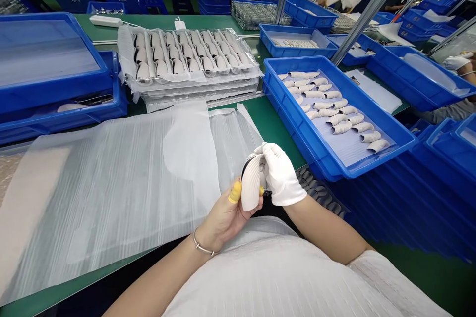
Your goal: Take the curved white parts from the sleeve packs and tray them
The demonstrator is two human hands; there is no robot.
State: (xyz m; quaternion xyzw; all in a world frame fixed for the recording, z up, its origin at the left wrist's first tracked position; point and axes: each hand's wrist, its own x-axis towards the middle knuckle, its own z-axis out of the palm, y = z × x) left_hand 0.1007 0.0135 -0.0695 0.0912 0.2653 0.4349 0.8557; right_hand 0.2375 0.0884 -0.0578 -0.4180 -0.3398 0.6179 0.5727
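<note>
I had a white ribbed shell [252, 188] up in front of my body, just at the near edge of the green table [277, 126]. My bare left hand [228, 210] gripped it from below, the yellow-capped thumb along one side and the fingers behind. My gloved right hand [280, 171] was closed on its upper end, fingertips bent together at the rim, where a dark inner side showed. The shell stood nearly upright.

At my left, a wide translucent sheet [145, 183] covered most of the surface, its near edge running slantwise with a narrow green border showing below. Beyond its far edge stood a stack of clear trays [201, 86] bearing rows of shells, and blue bins [48, 90] closed off the far left corner.

My most open way ran forward and right: a green strip of table lay between the sheet and a blue tray [297, 124]. That tray slanted away from me, its raised rim near my right hand but apart from it; loose shells [342, 127] lay inside on a pale liner. Below my right wrist, lower than the tabletop, I saw more curved pieces [320, 193], partly hidden by my forearm.
</note>
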